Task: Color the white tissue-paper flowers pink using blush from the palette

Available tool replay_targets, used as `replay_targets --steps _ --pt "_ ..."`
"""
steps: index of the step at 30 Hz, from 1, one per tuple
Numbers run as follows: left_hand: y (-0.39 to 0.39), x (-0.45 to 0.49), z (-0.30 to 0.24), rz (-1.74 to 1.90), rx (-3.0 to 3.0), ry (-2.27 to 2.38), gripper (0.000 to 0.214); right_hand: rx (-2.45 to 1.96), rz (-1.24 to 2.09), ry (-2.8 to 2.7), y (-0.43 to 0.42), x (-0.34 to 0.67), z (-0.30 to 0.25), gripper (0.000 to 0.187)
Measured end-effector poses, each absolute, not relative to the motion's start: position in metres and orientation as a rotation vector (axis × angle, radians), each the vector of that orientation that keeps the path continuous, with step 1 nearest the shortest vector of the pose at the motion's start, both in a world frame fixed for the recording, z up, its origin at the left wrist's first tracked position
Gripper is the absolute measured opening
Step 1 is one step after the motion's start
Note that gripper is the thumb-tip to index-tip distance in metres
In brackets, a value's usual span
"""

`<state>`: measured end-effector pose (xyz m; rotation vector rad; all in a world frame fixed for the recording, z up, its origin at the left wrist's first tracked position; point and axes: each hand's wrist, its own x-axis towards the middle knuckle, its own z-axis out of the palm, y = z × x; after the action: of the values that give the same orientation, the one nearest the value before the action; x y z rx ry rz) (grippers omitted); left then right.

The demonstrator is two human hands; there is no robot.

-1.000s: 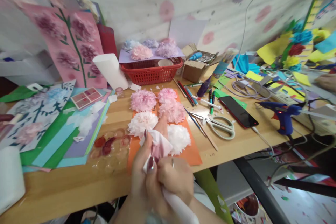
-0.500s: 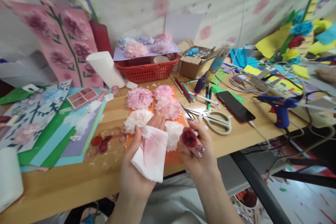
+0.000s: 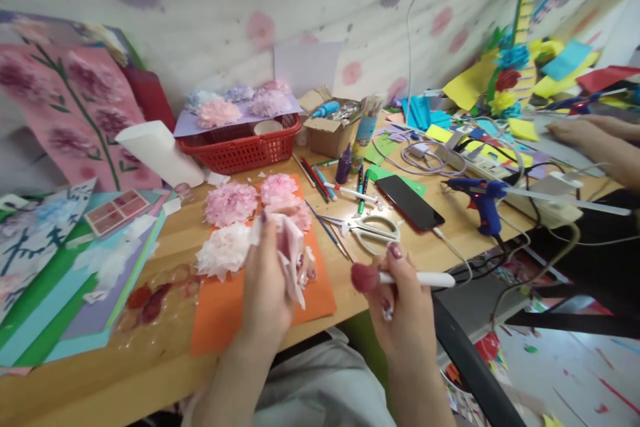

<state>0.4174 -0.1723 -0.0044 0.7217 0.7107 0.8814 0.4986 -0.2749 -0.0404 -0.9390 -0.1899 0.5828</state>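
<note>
In the head view, my left hand (image 3: pixel 265 300) is closed around a folded white tissue (image 3: pixel 289 240) with a pink stain. My right hand (image 3: pixel 407 317) grips a makeup brush (image 3: pixel 365 277) with dark red bristles and a white handle, its head pointing toward the tissue but apart from it. Under and behind my left hand lies an orange sheet (image 3: pixel 317 293) bearing pink paper flowers (image 3: pixel 231 203) and a white paper flower (image 3: pixel 223 250); the hand and tissue hide part of them. A clear round-welled palette (image 3: pixel 165 320) with red and dark red colour sits left of the sheet.
Beyond my right hand lie scissors (image 3: pixel 377 230), a phone (image 3: pixel 410 203) and a blue glue gun (image 3: pixel 487 203) with cables. A red basket (image 3: pixel 240 150) and cardboard box (image 3: pixel 327 137) stand at the back. Another person's hands (image 3: pixel 585 137) rest at the far right.
The tissue has turned from facing me to nearly edge-on. My right hand has moved away from it, and the brush now points left with its handle showing. The view has swung right.
</note>
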Motion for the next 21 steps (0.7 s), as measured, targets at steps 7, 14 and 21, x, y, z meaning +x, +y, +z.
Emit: replay_targets --steps 7,14,21 --pt "-0.182 0.491 -0.029 0.677 0.922 0.706 0.022 -0.337 0.967 0.060 -0.294 0.527 -0.043 0.037" --pt "-0.212 0.458 -0.027 0.668 1.343 0.579 0.056 -0.120 1.152 0.072 -0.301 0.526 -0.056 0.024" --pt "-0.211 0.415 -0.002 0.909 1.371 0.603 0.030 -0.200 1.224 0.079 -0.287 0.505 -0.048 0.024"
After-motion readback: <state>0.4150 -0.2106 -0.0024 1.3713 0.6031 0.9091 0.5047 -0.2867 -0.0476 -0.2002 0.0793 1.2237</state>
